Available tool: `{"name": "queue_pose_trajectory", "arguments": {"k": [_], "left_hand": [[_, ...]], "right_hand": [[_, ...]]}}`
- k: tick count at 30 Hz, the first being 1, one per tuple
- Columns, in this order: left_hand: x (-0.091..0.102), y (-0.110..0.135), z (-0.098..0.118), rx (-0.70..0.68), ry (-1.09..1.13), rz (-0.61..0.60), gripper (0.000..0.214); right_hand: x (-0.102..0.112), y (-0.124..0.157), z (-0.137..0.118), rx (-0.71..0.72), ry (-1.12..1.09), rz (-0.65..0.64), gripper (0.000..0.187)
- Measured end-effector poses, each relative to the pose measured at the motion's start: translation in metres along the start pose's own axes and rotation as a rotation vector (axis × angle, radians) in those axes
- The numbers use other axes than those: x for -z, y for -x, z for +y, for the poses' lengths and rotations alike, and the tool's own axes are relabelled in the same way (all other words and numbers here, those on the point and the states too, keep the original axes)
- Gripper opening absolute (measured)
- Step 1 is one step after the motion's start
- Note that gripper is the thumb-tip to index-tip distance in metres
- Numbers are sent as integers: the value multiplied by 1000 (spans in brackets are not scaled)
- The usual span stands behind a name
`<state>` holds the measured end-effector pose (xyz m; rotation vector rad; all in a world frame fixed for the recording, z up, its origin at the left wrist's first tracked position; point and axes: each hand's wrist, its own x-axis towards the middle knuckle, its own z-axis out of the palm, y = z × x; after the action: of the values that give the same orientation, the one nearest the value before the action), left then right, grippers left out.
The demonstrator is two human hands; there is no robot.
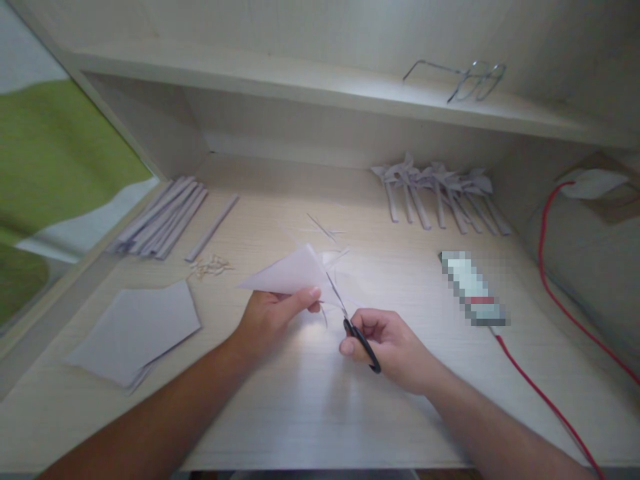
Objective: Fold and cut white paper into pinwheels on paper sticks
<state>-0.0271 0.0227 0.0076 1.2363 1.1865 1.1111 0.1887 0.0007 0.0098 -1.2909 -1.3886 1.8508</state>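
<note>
My left hand (280, 313) pinches a folded white sheet of paper (293, 270), its thumb on top near the lower edge. The paper has a triangular shape, one point reaching left. In my right hand (387, 340) is a pair of scissors (363, 343) with black handles. Their blades point up and left and lie along the paper's right edge; whether the blades are closed cannot be made out. Thin paper strips (333, 260) lie behind and beside the folded sheet, and a narrow sliver hangs below it.
White paper sheets (140, 327) are stacked at left, near small pale pieces (213, 265) and rolled paper sticks (163, 217). Several paper pinwheels (440, 183) lie at the back right. A pixelated phone (473, 288) has a red cable (545, 403). Glasses (470, 77) rest on the shelf (300, 77).
</note>
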Motion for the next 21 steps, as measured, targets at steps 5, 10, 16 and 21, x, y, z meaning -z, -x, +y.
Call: {"name": "queue_pose_trajectory", "arguments": {"k": [5, 10, 16, 21], "left_hand": [[1, 0, 1, -6, -9, 0, 25], [1, 0, -1, -17, -10, -9, 26], [2, -1, -3, -14, -4, -25, 26], [0, 0, -3, 28, 9, -109, 26]], "right_hand": [[-1, 0, -2, 3, -1, 17, 46], [-1, 0, -3, 4, -2, 39, 47], [-2, 0, -2, 7, -20, 30, 44], [-3, 0, -4, 28, -46, 1, 44]]}}
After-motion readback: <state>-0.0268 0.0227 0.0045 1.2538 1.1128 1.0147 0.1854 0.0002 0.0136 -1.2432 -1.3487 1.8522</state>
